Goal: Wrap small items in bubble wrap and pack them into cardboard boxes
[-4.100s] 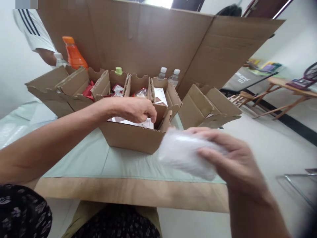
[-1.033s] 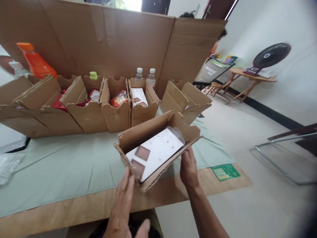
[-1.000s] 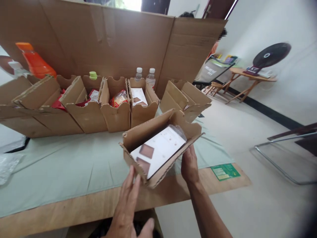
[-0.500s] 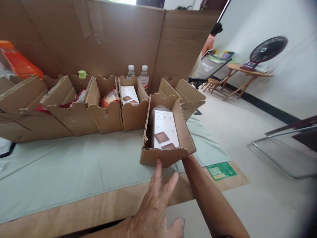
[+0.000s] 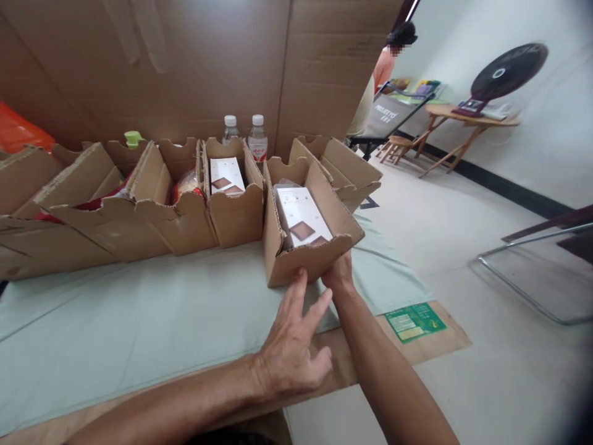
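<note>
An open cardboard box (image 5: 296,262) stands on the table at the right end of a row of similar boxes. Inside it lies a white packet (image 5: 302,216) with brown squares printed on it, wrapped in clear plastic. My right hand (image 5: 338,277) grips the box's near right corner from below. My left hand (image 5: 293,346) has its fingers spread, with the fingertips touching the box's front wall.
Several open cardboard boxes (image 5: 234,210) with packets line the pale green table cover (image 5: 139,321). Two water bottles (image 5: 257,137) stand behind them against a tall cardboard sheet (image 5: 194,62). Another person (image 5: 380,74), a fan (image 5: 507,68) and a folding table (image 5: 463,117) are at the right.
The box has been turned from a slant to face me and pushed back into line beside the row. Both hands followed it forward.
</note>
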Action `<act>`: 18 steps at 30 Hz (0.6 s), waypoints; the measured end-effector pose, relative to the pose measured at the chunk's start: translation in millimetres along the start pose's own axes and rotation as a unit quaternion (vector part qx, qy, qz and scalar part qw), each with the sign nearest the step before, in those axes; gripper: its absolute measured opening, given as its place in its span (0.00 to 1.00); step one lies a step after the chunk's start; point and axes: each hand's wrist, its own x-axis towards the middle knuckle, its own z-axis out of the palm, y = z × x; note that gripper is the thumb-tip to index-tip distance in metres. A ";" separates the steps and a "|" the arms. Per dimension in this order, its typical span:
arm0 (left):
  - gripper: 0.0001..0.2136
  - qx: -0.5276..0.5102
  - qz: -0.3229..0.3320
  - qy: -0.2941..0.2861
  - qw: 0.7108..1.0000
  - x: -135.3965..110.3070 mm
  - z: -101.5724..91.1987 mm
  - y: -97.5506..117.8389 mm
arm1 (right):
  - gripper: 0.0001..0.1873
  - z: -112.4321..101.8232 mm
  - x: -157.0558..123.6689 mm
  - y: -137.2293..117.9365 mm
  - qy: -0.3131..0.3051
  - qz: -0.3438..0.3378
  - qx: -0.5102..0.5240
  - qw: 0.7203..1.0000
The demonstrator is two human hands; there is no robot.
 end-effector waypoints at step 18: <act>0.33 0.048 -0.043 -0.122 0.990 14.9 -59.3 -47.6 | 0.20 -3.4 -2.7 -9.1 0.026 -0.053 -0.055 0.997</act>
